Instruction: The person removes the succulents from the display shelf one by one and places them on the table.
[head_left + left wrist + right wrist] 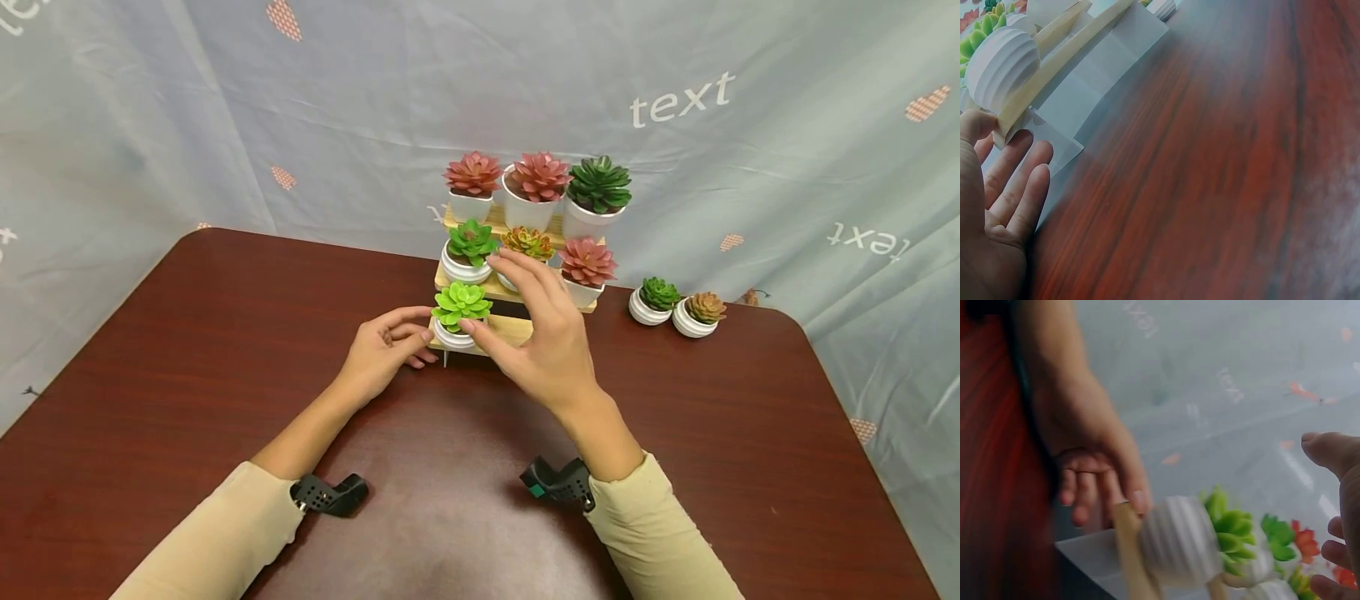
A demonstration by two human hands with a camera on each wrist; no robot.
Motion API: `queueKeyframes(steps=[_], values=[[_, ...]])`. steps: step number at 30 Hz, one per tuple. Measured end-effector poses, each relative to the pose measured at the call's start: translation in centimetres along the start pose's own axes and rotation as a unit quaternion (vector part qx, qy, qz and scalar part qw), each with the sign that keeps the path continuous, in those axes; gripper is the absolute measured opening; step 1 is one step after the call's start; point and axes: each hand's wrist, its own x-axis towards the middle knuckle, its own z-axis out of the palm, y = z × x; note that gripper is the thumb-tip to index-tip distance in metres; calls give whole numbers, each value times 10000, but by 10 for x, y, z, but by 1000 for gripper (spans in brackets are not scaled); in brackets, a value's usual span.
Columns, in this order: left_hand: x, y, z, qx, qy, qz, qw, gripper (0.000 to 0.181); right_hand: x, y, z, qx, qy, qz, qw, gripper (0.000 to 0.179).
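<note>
1. Left hand (382, 350): grasping. Thumb and fingers pinch the left end of the lowest shelf (512, 330) of a three-step display stand (592, 307); thumb on the upper side, fingers beneath the edge. The other fingers extend loosely below
2. Bright green succulent (460, 305): upright in its white ribbed pot (452, 337), standing at the left end of the lowest shelf. Located just beside the left hand's pinch, on the inner side of it; the pinch is on the shelf, not on the pot
3. Right hand (551, 342): released, grasping nothing. Thumb and fingers are spread apart. In the head view the thumb tip overlaps the right side of the ribbed pot; the right wrist view shows a gap between hand and pot
4. Middle shelf (497, 289), left to right: a green succulent (471, 242), a yellow-and-red succulent (527, 242) partly hidden by the right hand's fingers, and a pink succulent (588, 261)
5. Top shelf (496, 217), left to right: a reddish succulent (473, 173), a rose-coloured succulent (540, 176) and a dark green succulent (600, 183)
6. Table (187, 375), right of the stand and apart from it: a small green succulent (659, 293) and a brownish succulent (706, 307), side by side in white pots
7. Behind the table: a pale curtain (412, 100) printed with lettering
</note>
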Motion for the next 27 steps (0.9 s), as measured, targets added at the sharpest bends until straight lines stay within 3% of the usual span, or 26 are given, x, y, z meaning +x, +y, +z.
queueKeyframes(steps=[12, 20, 27], values=[[0, 0, 0, -13, 30, -27, 10000, 39, -14, 8, 27, -556, -580, 270, 9964, 58], [0, 0, 0, 11, 21, -3, 10000, 39, -24, 16, 38, -776, -589, 191, 9951, 47], [0, -1, 0, -9, 29, 63, 10000, 39, -29, 18, 46, -808, -666, 236, 9942, 58]])
